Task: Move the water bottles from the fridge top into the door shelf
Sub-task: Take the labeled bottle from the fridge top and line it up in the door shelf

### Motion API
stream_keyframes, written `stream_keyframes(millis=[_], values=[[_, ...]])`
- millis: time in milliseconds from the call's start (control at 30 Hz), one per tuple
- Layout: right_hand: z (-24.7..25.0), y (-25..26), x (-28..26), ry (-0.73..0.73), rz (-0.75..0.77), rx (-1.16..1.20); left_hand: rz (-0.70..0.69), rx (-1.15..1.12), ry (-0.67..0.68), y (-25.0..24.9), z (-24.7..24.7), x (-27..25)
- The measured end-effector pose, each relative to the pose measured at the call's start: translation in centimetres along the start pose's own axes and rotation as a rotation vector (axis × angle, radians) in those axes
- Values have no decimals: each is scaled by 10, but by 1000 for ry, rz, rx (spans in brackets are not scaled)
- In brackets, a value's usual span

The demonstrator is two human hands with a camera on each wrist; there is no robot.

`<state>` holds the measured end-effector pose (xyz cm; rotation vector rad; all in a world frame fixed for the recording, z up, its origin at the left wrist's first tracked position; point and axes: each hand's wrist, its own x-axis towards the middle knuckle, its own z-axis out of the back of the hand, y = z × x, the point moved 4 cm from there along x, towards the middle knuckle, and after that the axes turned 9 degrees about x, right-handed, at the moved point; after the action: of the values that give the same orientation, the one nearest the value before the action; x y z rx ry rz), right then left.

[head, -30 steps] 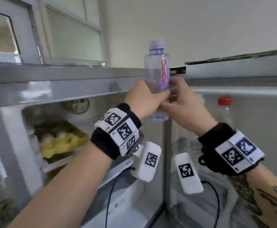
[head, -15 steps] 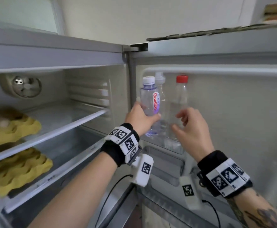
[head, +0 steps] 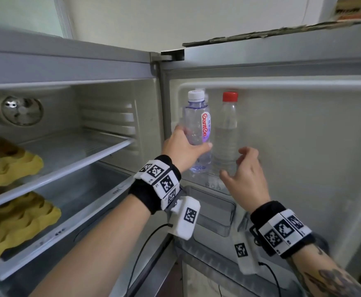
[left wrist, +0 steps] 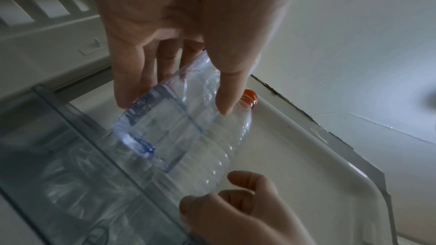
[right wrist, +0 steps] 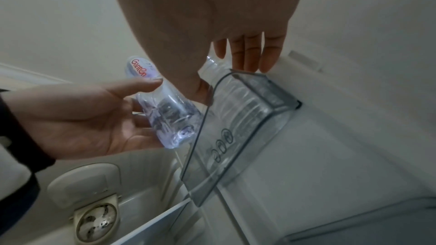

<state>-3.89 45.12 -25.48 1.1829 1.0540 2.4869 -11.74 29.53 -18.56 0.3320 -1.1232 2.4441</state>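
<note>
My left hand [head: 188, 146] grips a clear Ganten water bottle [head: 196, 127] with a white cap, upright, its base low over the clear door shelf [head: 218, 186]. In the left wrist view my fingers [left wrist: 132, 81] and thumb wrap the bottle [left wrist: 177, 128]. A red-capped bottle [head: 226, 133] stands in the shelf just to the right, and another white-capped bottle [head: 205, 95] peeks out behind. My right hand [head: 235, 162] hovers open in front of the red-capped bottle, fingers relaxed, holding nothing. The right wrist view shows the bottle [right wrist: 165, 115] beside the shelf wall [right wrist: 235, 128].
The fridge door stands open to the right, its inner panel [head: 303, 146] bare. Inside on the left are wire-edged shelves [head: 85, 159] with yellow egg trays [head: 14, 166] and a round fan vent [head: 22, 111]. A second door bin [head: 213, 217] sits below the shelf.
The Ganten bottle came down from the fridge top to the door shelf in my left hand. My right hand let go of it and now hovers by the red-capped bottle.
</note>
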Motion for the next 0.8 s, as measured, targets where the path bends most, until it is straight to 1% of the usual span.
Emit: stream_keyframes(millis=[133, 233, 333, 567, 800], values=[[-3, -1, 0, 2, -9, -4, 44, 49, -57, 16, 19, 12], [-5, 0, -1, -16, -12, -17, 71, 52, -138, 24, 31, 21], [-6, 0, -1, -16, -17, -24, 80, 48, -189, 25, 31, 25], [-6, 0, -1, 5, -28, -33, 144, 2, -182, 39, 9, 30], [-6, 2, 1, 28, -36, -50, 120, 49, -151, 43, 6, 38]])
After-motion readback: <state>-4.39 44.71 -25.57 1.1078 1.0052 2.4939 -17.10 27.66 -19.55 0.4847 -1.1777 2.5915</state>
